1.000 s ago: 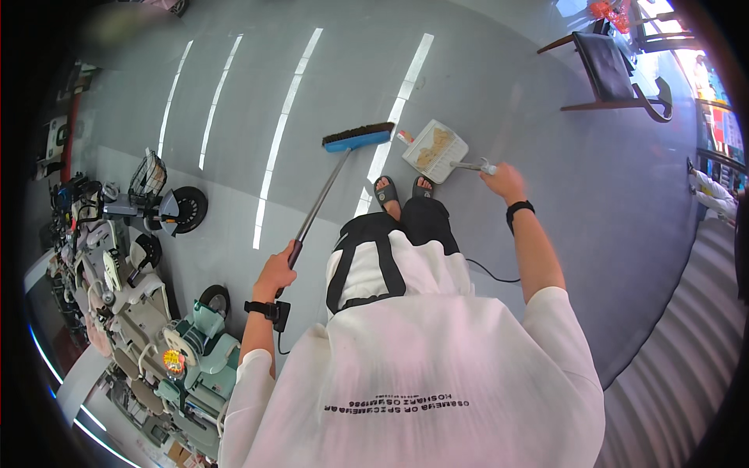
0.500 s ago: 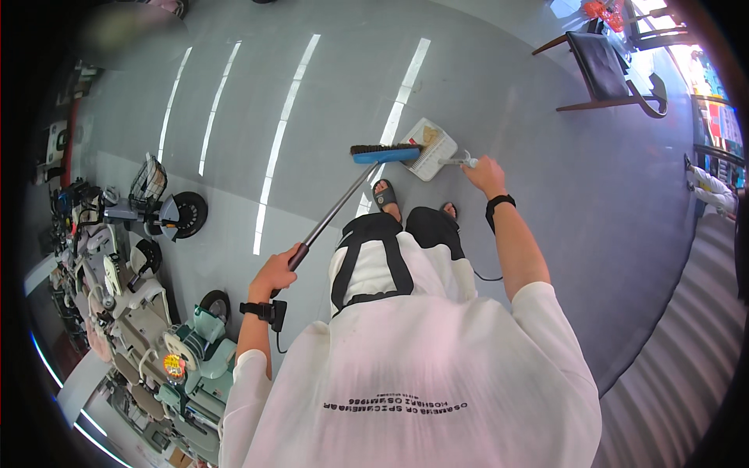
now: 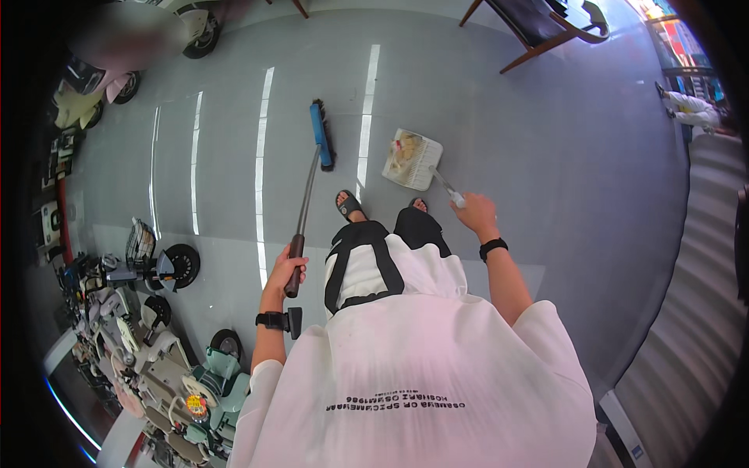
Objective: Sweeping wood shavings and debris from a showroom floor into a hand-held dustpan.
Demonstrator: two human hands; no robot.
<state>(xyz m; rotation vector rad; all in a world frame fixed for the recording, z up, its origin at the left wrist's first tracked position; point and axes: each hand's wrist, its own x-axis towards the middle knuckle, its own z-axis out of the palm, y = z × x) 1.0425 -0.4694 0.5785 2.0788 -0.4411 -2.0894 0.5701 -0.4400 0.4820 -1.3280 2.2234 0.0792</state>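
Wrapped round the dark grip of a long-handled broom (image 3: 308, 191) is my left hand (image 3: 289, 269). The broom's blue head (image 3: 317, 129) with dark bristles lies at the far end of the metal pole, left of the dustpan and apart from it. My right hand (image 3: 475, 213) is closed on the pale handle of a white dustpan (image 3: 422, 175), out in front of my feet. Inside the pan are tan scraps (image 3: 406, 148) and a small red bit; their kind I cannot make out.
Scooters (image 3: 179, 366) crowd the left side, one with a wire basket (image 3: 140, 242). More scooters (image 3: 199, 31) stand at the far left. A dark chair (image 3: 538, 27) with wooden legs is at the far right. Along the right runs a corrugated shutter (image 3: 663, 343). Grey floor (image 3: 484, 109) lies ahead.
The broom head has swung left, away from the dustpan, and turned lengthwise. The dustpan has shifted slightly left and turned. The view has moved, so the chair sits farther off.
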